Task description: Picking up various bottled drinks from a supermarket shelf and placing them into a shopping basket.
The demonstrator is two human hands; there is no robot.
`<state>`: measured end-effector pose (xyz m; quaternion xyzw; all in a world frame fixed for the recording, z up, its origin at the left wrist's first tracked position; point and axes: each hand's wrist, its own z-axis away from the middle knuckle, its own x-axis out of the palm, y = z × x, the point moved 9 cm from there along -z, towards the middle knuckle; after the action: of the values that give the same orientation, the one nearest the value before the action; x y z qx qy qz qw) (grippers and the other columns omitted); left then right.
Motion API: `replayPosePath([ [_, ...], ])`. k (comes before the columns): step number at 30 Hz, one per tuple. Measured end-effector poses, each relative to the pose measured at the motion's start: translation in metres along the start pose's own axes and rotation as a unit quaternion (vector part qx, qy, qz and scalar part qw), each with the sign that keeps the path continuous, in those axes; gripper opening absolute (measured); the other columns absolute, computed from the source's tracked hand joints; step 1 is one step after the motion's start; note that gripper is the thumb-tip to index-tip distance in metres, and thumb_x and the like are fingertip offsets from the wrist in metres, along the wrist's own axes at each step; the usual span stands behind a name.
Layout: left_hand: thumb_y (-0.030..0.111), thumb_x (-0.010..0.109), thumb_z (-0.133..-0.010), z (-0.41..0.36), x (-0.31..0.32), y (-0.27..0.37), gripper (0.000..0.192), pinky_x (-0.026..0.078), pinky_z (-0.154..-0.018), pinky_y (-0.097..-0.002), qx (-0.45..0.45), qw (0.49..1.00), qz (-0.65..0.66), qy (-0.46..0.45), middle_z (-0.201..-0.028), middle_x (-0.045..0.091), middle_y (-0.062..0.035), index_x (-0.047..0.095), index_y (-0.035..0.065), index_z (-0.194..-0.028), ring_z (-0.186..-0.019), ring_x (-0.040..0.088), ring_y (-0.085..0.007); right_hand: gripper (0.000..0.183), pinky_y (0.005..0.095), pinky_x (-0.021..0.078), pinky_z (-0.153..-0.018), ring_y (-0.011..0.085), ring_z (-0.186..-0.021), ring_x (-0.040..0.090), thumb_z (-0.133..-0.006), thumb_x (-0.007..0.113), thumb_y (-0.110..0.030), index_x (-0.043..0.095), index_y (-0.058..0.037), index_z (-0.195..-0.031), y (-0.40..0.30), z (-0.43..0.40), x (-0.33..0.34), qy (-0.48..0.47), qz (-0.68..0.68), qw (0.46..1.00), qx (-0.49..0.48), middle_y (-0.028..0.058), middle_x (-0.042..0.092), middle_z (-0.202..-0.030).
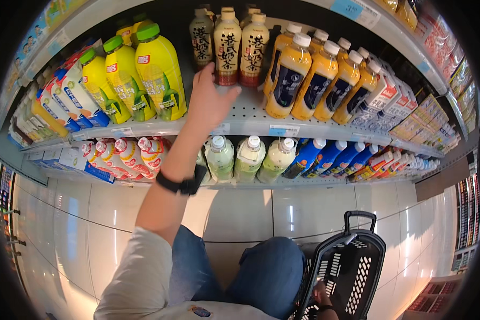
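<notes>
My left hand (212, 96) reaches over the upper shelf with thumb and fingers apart and nothing between them. Its fingertips overlap the base of a darker, shaded milk tea bottle (202, 38) in the view; I cannot tell whether they touch. Just right of the fingers stand a cream milk tea bottle (228, 48) and a second cream milk tea bottle (254, 50), both upright with red-brown bases. My right hand (321, 291) is low at the left side of a black plastic shopping basket (378, 256). Its grip is too small and dim to make out.
Yellow green-capped juice bottles (160, 76) stand left of my arm, orange drink bottles (288, 80) to the right. On the lower shelf are pale green bottles (250, 160) and blue bottles (308, 156). The upper shelf's front edge (244, 130) carries price tags. Below lies tiled floor (240, 208).
</notes>
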<state>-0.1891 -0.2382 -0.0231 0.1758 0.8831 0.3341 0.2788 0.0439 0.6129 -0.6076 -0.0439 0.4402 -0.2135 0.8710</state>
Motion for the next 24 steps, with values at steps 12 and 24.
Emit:
replayPosePath([
  [12,0.030,0.074,-0.080,0.203,0.050,0.192,0.053,0.052,-0.083,-0.0370,0.092,0.787,0.249,-0.557,-0.113,0.061,-0.0152,0.056,0.0018,-0.121,-0.100,0.063,-0.0285,0.046,0.0302,0.0453,-0.089,0.0174,-0.098,0.054,-0.073,0.066,-0.008,0.050,-0.0003,-0.115,-0.332,0.299,-0.373,0.240,-0.159,0.929,-0.232,0.0082,0.054,-0.105],
  [24,0.021,0.085,-0.064,0.199,0.030,0.207,0.070,0.052,-0.081,-0.0372,0.149,0.873,0.245,-0.394,-0.107,0.064,-0.0127,0.054,0.0068,-0.125,-0.094,0.064,-0.0324,0.095,0.0428,0.0446,-0.102,0.0313,-0.120,0.054,-0.069,0.078,-0.030,0.028,0.0057,-0.141,-0.566,0.300,-0.352,0.109,-0.585,0.658,-0.461,0.0188,0.051,-0.129],
])
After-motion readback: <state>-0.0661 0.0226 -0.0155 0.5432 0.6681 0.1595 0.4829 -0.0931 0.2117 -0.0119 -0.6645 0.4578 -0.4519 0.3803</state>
